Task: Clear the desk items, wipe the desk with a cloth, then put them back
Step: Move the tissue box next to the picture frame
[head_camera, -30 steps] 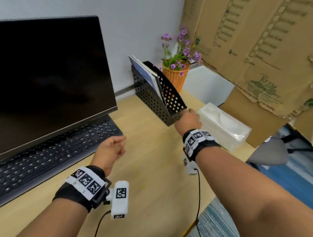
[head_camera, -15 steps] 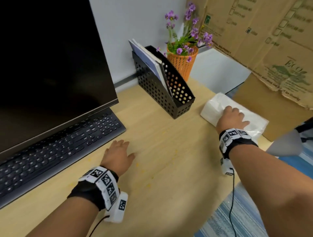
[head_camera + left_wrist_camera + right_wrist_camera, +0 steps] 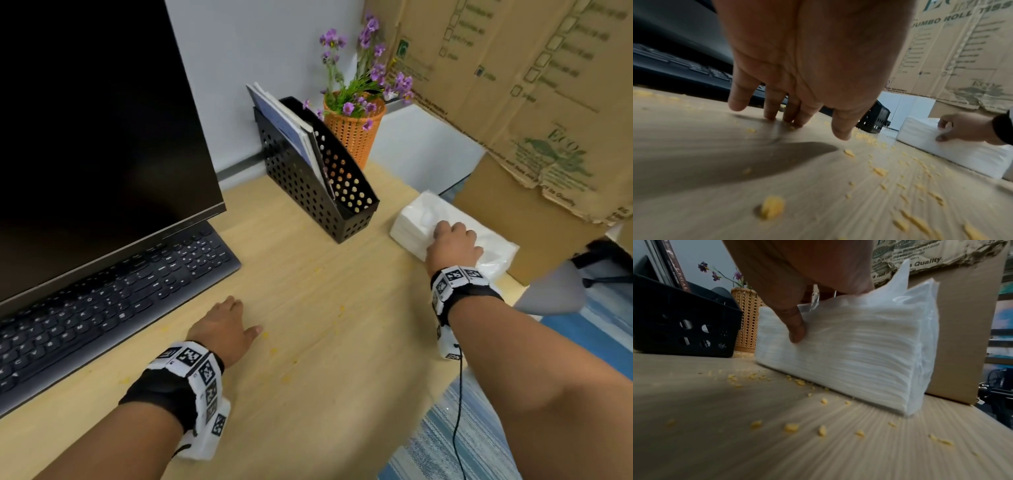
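Note:
A white tissue pack (image 3: 411, 219) in clear plastic lies at the desk's right edge. My right hand (image 3: 452, 243) grips it from above: in the right wrist view the thumb (image 3: 795, 331) presses its near side of the tissue pack (image 3: 859, 353), and the fingers curl over the top. My left hand (image 3: 226, 325) rests on the wooden desk (image 3: 325, 359) in front of the keyboard. Its fingers (image 3: 770, 112) are straight, tips touching the wood. Yellow crumbs (image 3: 772, 206) lie scattered over the desk.
A black monitor (image 3: 85, 137) and keyboard (image 3: 102, 301) fill the left. A black perforated file holder (image 3: 318, 192) with books stands behind the pack, with an orange flower pot (image 3: 356, 130) beyond. Cardboard boxes (image 3: 513, 85) rise at the right edge.
My right hand moved from the file holder to the tissue pack and took hold of it. My left hand came down onto the desk with its fingers spread.

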